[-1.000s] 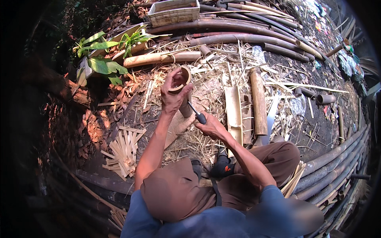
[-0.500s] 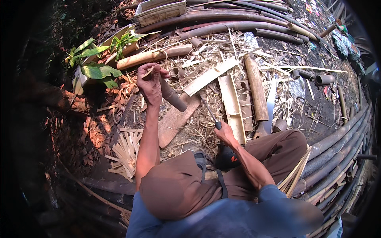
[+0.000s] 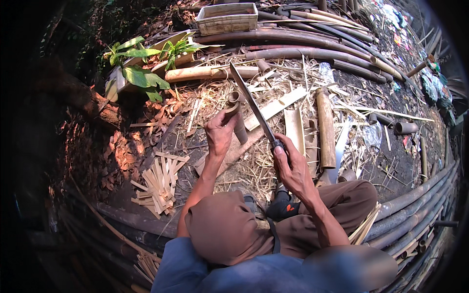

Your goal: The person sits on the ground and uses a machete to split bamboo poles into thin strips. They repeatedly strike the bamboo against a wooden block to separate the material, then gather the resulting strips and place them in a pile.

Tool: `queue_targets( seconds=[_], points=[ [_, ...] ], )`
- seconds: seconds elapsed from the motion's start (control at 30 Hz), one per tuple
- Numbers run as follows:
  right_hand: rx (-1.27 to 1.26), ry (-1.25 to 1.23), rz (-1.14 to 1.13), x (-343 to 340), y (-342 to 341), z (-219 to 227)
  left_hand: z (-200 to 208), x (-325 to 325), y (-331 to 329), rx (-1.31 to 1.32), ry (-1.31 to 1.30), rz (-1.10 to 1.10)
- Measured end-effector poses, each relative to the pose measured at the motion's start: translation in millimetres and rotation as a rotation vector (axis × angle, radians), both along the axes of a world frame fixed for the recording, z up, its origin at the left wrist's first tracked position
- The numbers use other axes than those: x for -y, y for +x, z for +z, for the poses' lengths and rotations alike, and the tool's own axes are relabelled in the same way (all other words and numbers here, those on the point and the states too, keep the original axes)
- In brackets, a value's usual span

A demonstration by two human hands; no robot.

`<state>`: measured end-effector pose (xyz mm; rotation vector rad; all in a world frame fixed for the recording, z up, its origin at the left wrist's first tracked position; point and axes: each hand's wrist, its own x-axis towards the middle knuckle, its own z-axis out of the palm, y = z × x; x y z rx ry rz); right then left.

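My left hand (image 3: 221, 133) grips a short brown bamboo piece (image 3: 240, 129) by its upper end, its other end hanging down over a flat wooden board (image 3: 251, 142). My right hand (image 3: 294, 165) is wrapped round the dark handle of a long knife (image 3: 255, 106). The blade is raised and slants far and to the left, its tip beyond the bamboo piece; blade and bamboo look apart. Past the left hand lies a cut bamboo ring (image 3: 235, 97). A split bamboo length (image 3: 277, 108) lies behind the blade, and another split piece (image 3: 294, 128) is beside it.
A whole bamboo length (image 3: 326, 128) and a saw (image 3: 343, 141) lie to the right. Thin strips (image 3: 159, 186) are heaped at the left. Bamboo poles (image 3: 415, 188) stack at the right; more poles (image 3: 312, 52) and a pale crate (image 3: 227, 22) are at the back.
My right hand has lifted the knife, which pointed low toward the board, and it now appears closer. My left hand has lowered with the bamboo piece. The view has shifted slightly.
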<state>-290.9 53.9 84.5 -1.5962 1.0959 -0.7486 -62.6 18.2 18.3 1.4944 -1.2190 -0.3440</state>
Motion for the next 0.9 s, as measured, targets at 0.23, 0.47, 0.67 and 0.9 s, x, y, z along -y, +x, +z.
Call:
queue_targets(
  seconds=[0.23, 0.47, 0.67, 0.9],
  points=[
    [0.041, 0.007, 0.052, 3.6, 13.0, 11.6, 3.9, -14.2, -11.3, -0.045, 0.019, -0.146],
    [0.033, 0.094, 0.108, 5.7, 12.2, 11.7, 5.1, -19.5, -14.4, 0.035, 0.007, -0.167],
    [-0.098, -0.18, 0.132, -7.5, 21.1, 1.3, -2.5, -23.0, -0.1, -0.126, -0.005, -0.229],
    [-0.115, -0.197, 0.121, 4.4, 10.9, -6.7, 190.7, -32.6, 34.4, 0.41, -0.115, 0.095]
  ],
)
